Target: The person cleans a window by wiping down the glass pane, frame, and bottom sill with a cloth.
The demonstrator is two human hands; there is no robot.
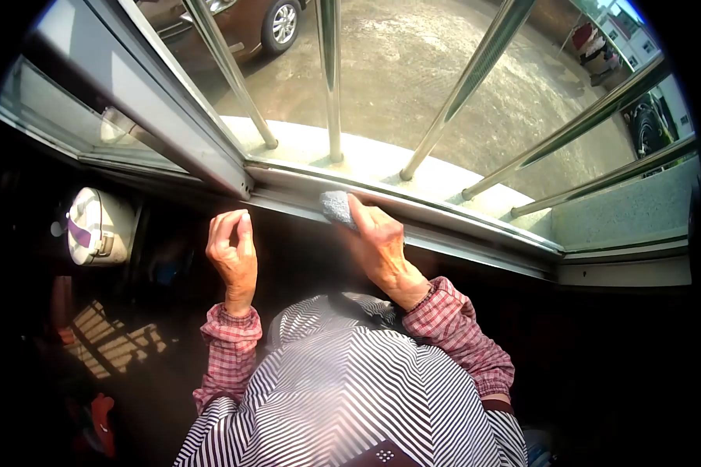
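My right hand grips a small wad of grey cloth, which has a rough, fuzzy surface. The cloth is at the inner edge of the metal window track; whether it presses on the track I cannot tell. My left hand is raised just inside the window, below the corner of the sliding window frame. Its fingers are curled in towards the thumb, and nothing shows between them. Both forearms wear red checked sleeves.
Upright metal bars stand outside on a pale ledge. Beyond them, a dark car is parked on concrete ground. A white container with a purple band stands at the left. A striped apron covers my front.
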